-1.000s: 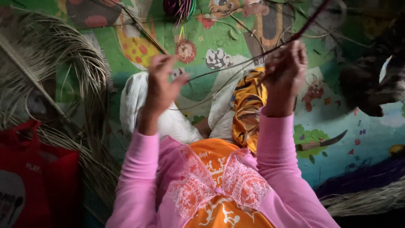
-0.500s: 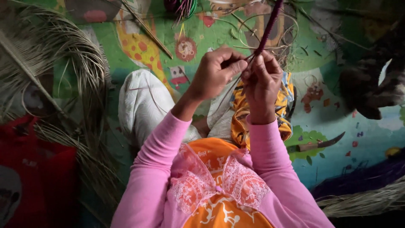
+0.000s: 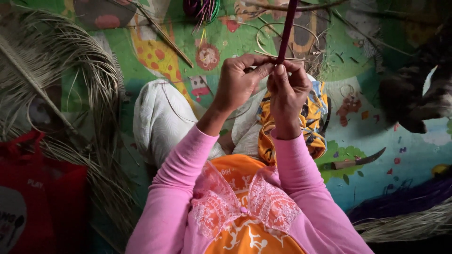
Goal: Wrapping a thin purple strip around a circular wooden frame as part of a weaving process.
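Home floor used for craft work: colourful cartoon play mat (image 3: 376, 136) under the hands, dried palm fronds (image 3: 70, 70) left, knife (image 3: 358, 160) right.

View: a single head-worn camera, no second view to overlap.
Facing: steeply down over the wearer's pink-sleeved arms and lap to the colourful cartoon-printed floor mat (image 3: 376, 136).
Nearness: close; the raised hands fill the upper middle.
Edges: dried pale palm fronds (image 3: 61, 70) left, red fabric bag (image 3: 42, 197) lower left.
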